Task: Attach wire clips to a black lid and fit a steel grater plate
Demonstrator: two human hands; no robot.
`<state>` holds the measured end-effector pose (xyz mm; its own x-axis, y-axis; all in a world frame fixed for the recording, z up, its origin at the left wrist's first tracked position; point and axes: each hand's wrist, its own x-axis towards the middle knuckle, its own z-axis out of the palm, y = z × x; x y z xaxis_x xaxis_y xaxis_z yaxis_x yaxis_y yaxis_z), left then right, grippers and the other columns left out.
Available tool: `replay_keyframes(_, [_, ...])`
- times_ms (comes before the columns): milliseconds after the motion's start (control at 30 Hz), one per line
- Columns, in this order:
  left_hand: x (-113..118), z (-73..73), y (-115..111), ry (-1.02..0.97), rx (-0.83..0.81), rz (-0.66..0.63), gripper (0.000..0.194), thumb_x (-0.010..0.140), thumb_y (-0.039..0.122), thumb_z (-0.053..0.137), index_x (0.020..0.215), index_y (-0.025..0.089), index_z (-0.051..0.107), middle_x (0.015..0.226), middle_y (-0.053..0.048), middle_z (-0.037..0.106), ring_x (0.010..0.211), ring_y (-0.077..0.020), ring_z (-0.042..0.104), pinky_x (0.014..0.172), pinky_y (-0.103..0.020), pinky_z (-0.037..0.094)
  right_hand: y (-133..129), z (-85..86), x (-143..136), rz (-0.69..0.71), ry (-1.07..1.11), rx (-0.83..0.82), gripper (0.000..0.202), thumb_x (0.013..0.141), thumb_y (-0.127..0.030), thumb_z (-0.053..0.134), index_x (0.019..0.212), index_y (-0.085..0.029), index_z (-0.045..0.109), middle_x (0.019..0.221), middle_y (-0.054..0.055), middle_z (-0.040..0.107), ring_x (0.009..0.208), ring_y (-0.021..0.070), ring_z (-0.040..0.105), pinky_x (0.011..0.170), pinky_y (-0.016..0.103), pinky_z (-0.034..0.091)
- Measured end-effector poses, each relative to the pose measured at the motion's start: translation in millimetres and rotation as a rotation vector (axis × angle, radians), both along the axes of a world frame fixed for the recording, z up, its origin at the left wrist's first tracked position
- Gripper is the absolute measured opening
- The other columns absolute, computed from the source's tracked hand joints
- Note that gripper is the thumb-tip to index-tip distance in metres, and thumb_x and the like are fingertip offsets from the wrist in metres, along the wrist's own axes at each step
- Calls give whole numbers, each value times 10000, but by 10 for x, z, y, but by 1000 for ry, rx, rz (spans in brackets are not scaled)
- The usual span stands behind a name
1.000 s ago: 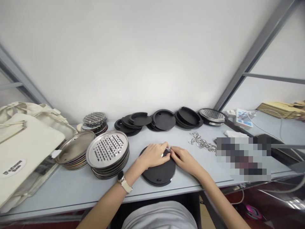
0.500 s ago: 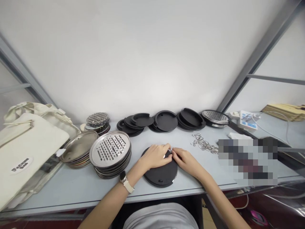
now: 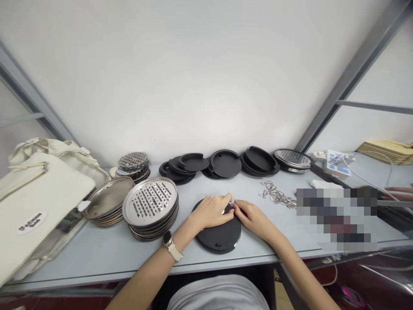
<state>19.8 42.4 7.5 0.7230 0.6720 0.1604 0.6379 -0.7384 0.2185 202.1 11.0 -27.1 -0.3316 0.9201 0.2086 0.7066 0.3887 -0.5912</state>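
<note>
A round black plastic cover [image 3: 217, 234] lies flat on the table in front of me, with a small dark slot near its front edge. Over its far part rests my left hand [image 3: 213, 212], its index finger and thumb closed around a small shiny metal clip [image 3: 231, 204] at the cover's right far edge. From the right, my right hand [image 3: 250, 217] pinches the same clip between thumb and index finger. The fingertips hide most of the clip, so I cannot tell whether it passes through the cover.
Grater plates [image 3: 151, 202] and metal discs [image 3: 108, 196] are stacked at left, beside a cream bag [image 3: 48, 189]. Black covers [image 3: 226, 163] line the wall. Loose metal clips [image 3: 277, 196] lie right of my hands. Another person's hand [image 3: 398, 193] shows at the right edge.
Another person's hand has come into view at the right edge. The view has shifted slightly. My two hands keep nearly the same pose at the metal clip.
</note>
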Motion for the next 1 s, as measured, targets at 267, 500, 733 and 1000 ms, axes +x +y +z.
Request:
replay_keyframes(267, [6, -17, 6, 20, -4, 23, 215, 895, 380, 434, 1026, 210, 442, 811, -36, 656, 751, -244, 647, 632, -301, 432, -17, 7, 0, -2, -14, -2, 279, 964, -257, 324, 693, -215, 380, 671, -3, 508, 641, 163, 502, 630, 268, 374])
replay_keyframes(500, [6, -11, 2, 22, -3, 18, 208, 898, 376, 433, 1021, 208, 445, 817, -39, 658, 757, -240, 648, 637, -299, 433, 4, -20, 5, -4, -19, 7, 274, 960, -254, 332, 692, -215, 378, 671, -3, 510, 639, 162, 502, 630, 266, 375])
replay_keyframes(733, [4, 1, -10, 25, -2, 11, 194, 901, 373, 425, 1008, 214, 454, 823, -37, 656, 746, -232, 645, 629, -293, 427, -5, 0, -2, -4, -33, 20, 277, 961, -250, 327, 696, -212, 399, 674, 2, 520, 649, 166, 509, 629, 268, 381])
replay_keyframes(1000, [-3, -22, 29, -63, -79, 60, 256, 861, 416, 503, 1035, 228, 496, 834, -9, 663, 784, -227, 645, 665, -293, 436, -15, 38, -14, -7, -37, 22, 275, 959, -243, 330, 700, -212, 419, 692, 15, 551, 658, 170, 529, 629, 278, 393])
